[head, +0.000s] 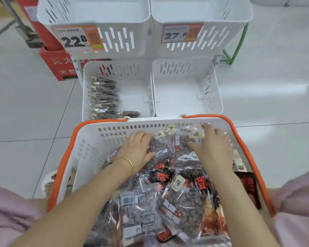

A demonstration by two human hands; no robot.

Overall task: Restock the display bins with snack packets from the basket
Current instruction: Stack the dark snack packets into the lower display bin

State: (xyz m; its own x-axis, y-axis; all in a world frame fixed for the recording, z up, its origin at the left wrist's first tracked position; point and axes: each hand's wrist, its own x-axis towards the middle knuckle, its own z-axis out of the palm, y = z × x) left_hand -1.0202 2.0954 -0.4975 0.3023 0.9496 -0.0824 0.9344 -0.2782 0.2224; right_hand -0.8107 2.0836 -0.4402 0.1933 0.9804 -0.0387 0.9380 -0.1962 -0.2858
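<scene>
Orange-rimmed basket (89, 139) sits near, heaped with snack packets (169, 145). Left hand (137, 148) and right hand (214, 148) curl round a bunch at its far end, gripping it between them. Beyond, the lower left bin (132, 70) holds a packet row (103, 97) along its left wall.

You have a basket (89, 148) of smooth white plastic with an orange rim; the snack packets (184, 198) are clear, glossy film. At 12 o'clock the display bins (185, 90) are matt white plastic. The floor (275, 86) is glossy tile.
</scene>
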